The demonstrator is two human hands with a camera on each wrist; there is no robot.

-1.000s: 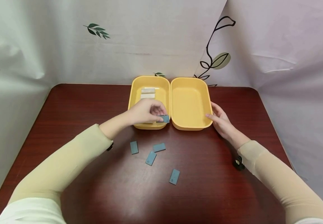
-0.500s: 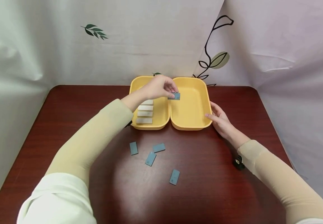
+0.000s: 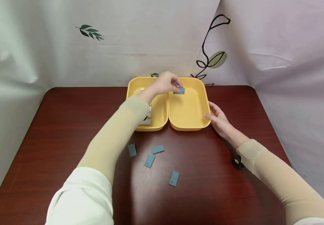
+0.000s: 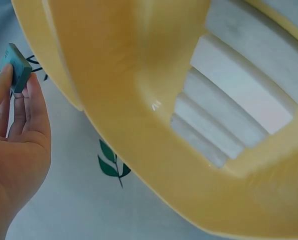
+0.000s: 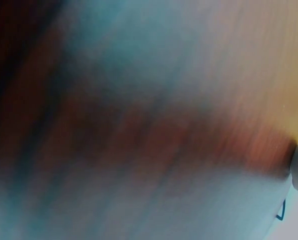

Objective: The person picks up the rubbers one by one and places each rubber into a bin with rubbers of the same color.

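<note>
My left hand pinches a small blue rectangular tile between thumb and fingers, above the back part of the right yellow tray. The left wrist view shows the same blue tile at the fingertips, beyond the tray's wall. At that tray's right side, my right hand grips the rim, thumb over the edge and fingers outside. The left yellow tray stands alongside and holds several white tiles in a row, partly hidden by my left forearm in the head view.
Several more blue tiles lie loose on the dark red table in front of the trays, one nearer to me than the others. A pale curtain printed with leaves hangs behind the table. The right wrist view is mostly blurred.
My left hand has carried the blue tile from the front of the left tray backward and right, over the right tray. The right hand keeps its grip on the rim.
</note>
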